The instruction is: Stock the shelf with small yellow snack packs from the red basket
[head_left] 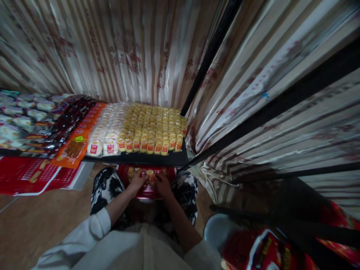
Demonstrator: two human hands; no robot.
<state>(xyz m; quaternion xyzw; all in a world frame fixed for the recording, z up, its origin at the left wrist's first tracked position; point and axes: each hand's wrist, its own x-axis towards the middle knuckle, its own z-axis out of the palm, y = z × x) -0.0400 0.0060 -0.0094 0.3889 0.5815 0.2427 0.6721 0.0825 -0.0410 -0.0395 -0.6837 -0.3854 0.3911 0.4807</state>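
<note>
Both my hands meet over a red plastic basket (146,192) that rests between my knees. My left hand (137,182) and my right hand (162,185) are closed together on one small yellow snack packet (151,175) held above the basket. Just beyond the basket, a black board (146,159) carries neat rows of yellow snack packets (153,125) and, to their left, pale packets with red labels (105,137).
Dark and white wrapped snacks (39,120) lie at the left with an orange packet (74,146) and red cartons (30,174). Striped curtains (126,48) hang behind and to the right. A grey stool (218,228) and red packaging (261,251) sit at lower right.
</note>
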